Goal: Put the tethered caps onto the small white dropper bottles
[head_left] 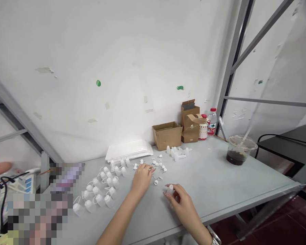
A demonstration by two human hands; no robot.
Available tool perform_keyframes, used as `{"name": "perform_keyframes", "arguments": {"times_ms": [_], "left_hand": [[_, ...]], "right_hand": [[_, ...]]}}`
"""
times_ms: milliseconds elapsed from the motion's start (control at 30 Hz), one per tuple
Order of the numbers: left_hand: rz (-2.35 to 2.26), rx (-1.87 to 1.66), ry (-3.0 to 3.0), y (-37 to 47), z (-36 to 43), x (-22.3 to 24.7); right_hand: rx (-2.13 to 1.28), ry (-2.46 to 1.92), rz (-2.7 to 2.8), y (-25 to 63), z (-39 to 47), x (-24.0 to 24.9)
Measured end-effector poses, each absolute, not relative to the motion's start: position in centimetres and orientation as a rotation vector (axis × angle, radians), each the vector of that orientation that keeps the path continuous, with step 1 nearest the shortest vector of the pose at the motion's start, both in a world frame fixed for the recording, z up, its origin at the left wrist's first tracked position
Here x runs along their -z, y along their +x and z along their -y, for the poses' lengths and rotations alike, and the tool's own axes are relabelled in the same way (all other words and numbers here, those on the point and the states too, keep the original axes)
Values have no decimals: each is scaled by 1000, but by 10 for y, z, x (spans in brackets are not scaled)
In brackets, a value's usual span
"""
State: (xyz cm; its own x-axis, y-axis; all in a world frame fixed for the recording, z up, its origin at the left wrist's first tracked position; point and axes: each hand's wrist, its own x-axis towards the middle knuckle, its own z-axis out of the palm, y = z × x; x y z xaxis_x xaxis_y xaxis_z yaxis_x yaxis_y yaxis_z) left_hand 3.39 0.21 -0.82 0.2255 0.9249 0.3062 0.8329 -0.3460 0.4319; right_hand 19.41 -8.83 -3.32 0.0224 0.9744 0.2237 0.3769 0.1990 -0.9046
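Note:
My right hand (182, 203) grips a small translucent plastic bottle (170, 189) between thumb and fingers, holding it roughly upright above the table. My left hand (142, 176) reaches among small white caps (163, 168), its thumb and fingertips drawn together; whatever is between them is too small to make out. Between the hands lies a loose white cap (156, 182) with a strap. Left of my left hand stand several bottles (98, 199) with white caps and looped straps. Past the loose caps, uncapped translucent bottles (180, 156) lie in a small pile.
A stack of white sheets (129, 149) rests against the wall. An open cardboard box (167, 137), a brown paper bag (190, 127) and a water bottle (212, 123) stand at the back. A lidded cup with a straw (239, 151) is on the right of the grey table (206, 190).

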Motion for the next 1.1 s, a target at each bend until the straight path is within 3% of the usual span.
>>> {"name": "perform_keyframes", "arguments": {"times_ms": [233, 800, 1100], "left_hand": [[-1489, -647, 2260, 42, 13, 9], [-1738, -945, 2010, 21, -15, 2], [-1830, -840, 2021, 27, -4, 19]], "right_hand": [[-884, -1258, 1304, 172, 93, 40], [-874, -1222, 1244, 173, 98, 38], [-915, -1233, 1239, 174, 99, 41]]}}
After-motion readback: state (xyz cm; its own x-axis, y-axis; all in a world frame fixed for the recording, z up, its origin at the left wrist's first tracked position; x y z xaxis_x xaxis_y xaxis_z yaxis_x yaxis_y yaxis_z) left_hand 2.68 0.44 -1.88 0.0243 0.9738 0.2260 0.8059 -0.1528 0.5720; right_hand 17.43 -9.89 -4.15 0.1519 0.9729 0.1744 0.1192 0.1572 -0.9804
